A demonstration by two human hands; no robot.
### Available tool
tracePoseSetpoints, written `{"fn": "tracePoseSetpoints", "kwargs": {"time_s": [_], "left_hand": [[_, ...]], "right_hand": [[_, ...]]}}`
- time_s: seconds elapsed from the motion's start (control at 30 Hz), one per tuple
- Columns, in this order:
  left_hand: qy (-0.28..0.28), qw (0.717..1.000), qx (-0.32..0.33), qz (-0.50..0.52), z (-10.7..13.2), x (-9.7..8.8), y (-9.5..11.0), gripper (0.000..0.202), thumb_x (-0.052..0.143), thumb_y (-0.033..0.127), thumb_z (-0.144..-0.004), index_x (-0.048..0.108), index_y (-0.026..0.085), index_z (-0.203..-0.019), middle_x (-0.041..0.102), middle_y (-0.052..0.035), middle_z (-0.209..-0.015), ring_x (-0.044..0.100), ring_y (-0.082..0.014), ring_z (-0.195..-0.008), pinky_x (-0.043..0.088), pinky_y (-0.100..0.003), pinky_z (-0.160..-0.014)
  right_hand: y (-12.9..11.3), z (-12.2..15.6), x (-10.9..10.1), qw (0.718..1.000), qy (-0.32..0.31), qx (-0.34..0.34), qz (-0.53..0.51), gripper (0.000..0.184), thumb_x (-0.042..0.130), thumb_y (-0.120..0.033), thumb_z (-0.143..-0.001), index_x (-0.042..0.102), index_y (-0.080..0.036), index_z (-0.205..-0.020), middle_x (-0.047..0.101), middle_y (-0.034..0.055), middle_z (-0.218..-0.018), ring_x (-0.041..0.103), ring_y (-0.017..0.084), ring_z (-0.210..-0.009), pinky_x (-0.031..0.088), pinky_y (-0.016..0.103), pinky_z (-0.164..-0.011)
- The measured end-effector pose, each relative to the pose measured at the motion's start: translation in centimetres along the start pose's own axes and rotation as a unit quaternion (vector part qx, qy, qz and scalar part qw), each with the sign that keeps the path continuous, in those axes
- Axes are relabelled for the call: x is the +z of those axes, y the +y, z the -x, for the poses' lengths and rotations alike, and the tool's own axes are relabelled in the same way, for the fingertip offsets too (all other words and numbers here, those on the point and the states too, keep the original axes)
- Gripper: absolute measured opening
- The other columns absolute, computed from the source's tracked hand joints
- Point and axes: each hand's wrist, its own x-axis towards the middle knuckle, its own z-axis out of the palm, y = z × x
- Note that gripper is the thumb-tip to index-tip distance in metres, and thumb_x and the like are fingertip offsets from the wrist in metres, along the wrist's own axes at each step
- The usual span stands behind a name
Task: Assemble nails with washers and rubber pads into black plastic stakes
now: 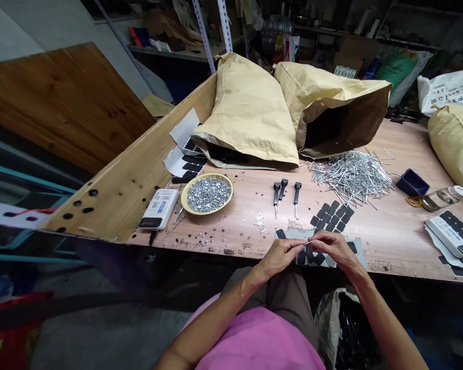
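From where I stand, the tabletop point(250, 187) begins on the left with a white box-like device point(162, 205), its long side slanting away from the person, and beside it a cream bowl point(183, 202) full of small shiny metal bits point(209, 194). Behind and to the right of the bowl a paper sack point(250, 108) lies with its open mouth facing the worker. Next come a scatter of tiny rings point(260, 223) and three black-headed tools point(297, 187), heads away from the person, thin metal shafts pointing toward the near edge. The left hand point(281, 254) reaches in just past these, fingers stretched to the right and closed at the tips on a small pale sliver point(307, 242). That sliver sits above a grey sheet point(359, 247) at the near edge; its long axis seems to run sideways, from one hand's fingertips to the other's, though it is too small for me to tell its ends apart. The right hand point(333, 246) pinches it from the other side, thumb against fingers, pointing left. Dark rounded pads point(331, 218) lie under and beyond this hand, and behind them a heap of metal pins point(355, 177) points every which way. Farther right stand a dark blue tray point(412, 182) and a clear bottle point(440, 199), lying on its side, cap to the right.
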Motion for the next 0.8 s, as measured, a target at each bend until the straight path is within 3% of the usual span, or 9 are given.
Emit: {"fn": "tracePoseSetpoints", "kwargs": {"time_s": [0.1, 0.17, 0.23, 0.3, 0.4, 0.5, 0.6, 0.8], "left_hand": [[0.007, 1.0, 0.003, 0.008, -0.1, -0.1, -0.2, 0.025, 0.055, 0.028, -0.081, 0.072, 0.019, -0.097, 0.072, -0.0054, -0.101, 0.066, -0.0208, -0.095, 0.051, -0.032, -0.088], [-0.012, 0.999, -0.016, 0.03, -0.1, -0.2, -0.3, 0.028, 0.054, 0.032, -0.083, 0.072, 0.018, -0.099, 0.074, -0.005, -0.083, 0.068, -0.018, -0.077, 0.054, -0.029, -0.073], [-0.052, 0.996, -0.045, 0.053, -0.1, -0.3, -0.5, 0.034, 0.05, 0.036, -0.086, 0.069, 0.014, -0.104, 0.066, -0.0007, -0.057, 0.061, -0.0127, -0.051, 0.05, -0.023, -0.052], [-0.055, 0.997, -0.039, 0.04, 0.0, -0.1, -0.6, 0.038, 0.046, 0.038, -0.088, 0.068, 0.012, -0.106, 0.06, 0.0016, -0.05, 0.055, -0.0103, -0.043, 0.045, -0.021, -0.045], [0.045, 0.993, 0.082, -0.078, 0.2, 0.5, -0.9, 0.035, 0.043, 0.035, -0.091, 0.068, 0.015, -0.102, 0.071, -0.006, -0.076, 0.066, -0.0152, -0.068, 0.053, -0.025, -0.062], [0.114, 0.946, 0.203, -0.227, 0.4, 1.0, -1.1, 0.033, 0.037, 0.027, -0.094, 0.066, 0.015, -0.105, 0.072, -0.0086, -0.086, 0.068, -0.0163, -0.077, 0.055, -0.026, -0.069], [0.131, 0.908, 0.261, -0.301, 0.3, 1.1, -1.1, 0.032, 0.034, 0.022, -0.095, 0.064, 0.013, -0.102, 0.072, -0.0066, -0.076, 0.068, -0.0144, -0.066, 0.055, -0.023, -0.061], [0.122, 0.887, 0.305, -0.325, -0.1, 0.8, -0.9, 0.029, 0.036, 0.02, -0.095, 0.064, 0.013, -0.097, 0.071, -0.0055, -0.074, 0.068, -0.013, -0.064, 0.055, -0.021, -0.058]], "right_hand": [[0.2, -0.2, -0.1, 0.999, 0.015, -0.031, 0.01, 0.036, 0.068, -0.055, -0.068, 0.071, -0.019, -0.073, 0.063, 0.003, -0.07, 0.058, 0.014, -0.061, 0.047, 0.025, -0.054], [0.2, -0.2, -0.1, 0.997, 0.022, -0.069, 0.036, 0.034, 0.066, -0.054, -0.072, 0.071, -0.02, -0.074, 0.064, 0.0034, -0.07, 0.058, 0.015, -0.064, 0.048, 0.026, -0.057], [0.1, -0.2, 0.0, 0.991, 0.031, -0.112, 0.066, 0.032, 0.064, -0.052, -0.075, 0.071, -0.021, -0.075, 0.065, 0.0036, -0.07, 0.059, 0.015, -0.065, 0.048, 0.026, -0.059], [-0.1, 0.0, 0.2, 0.984, 0.047, -0.143, 0.099, 0.03, 0.062, -0.05, -0.078, 0.071, -0.022, -0.075, 0.065, 0.0036, -0.069, 0.06, 0.015, -0.064, 0.049, 0.027, -0.06], [-0.4, 0.2, 0.8, 0.974, 0.098, -0.148, 0.143, 0.028, 0.06, -0.048, -0.08, 0.069, -0.021, -0.074, 0.066, 0.004, -0.07, 0.06, 0.016, -0.065, 0.049, 0.028, -0.061], [-0.2, 0.4, 1.5, 0.977, 0.137, -0.107, 0.12, 0.031, 0.058, -0.049, -0.081, 0.069, -0.021, -0.074, 0.066, 0.0041, -0.07, 0.061, 0.017, -0.063, 0.048, 0.027, -0.058], [0.2, 0.6, 1.8, 0.988, 0.131, -0.064, 0.058, 0.033, 0.06, -0.051, -0.078, 0.068, -0.02, -0.074, 0.066, 0.0037, -0.07, 0.061, 0.016, -0.061, 0.049, 0.027, -0.055], [-0.1, 1.1, 1.6, 0.99, 0.134, -0.031, 0.027, 0.031, 0.065, -0.05, -0.072, 0.066, -0.019, -0.072, 0.066, 0.0034, -0.069, 0.06, 0.016, -0.061, 0.049, 0.027, -0.056]]}}
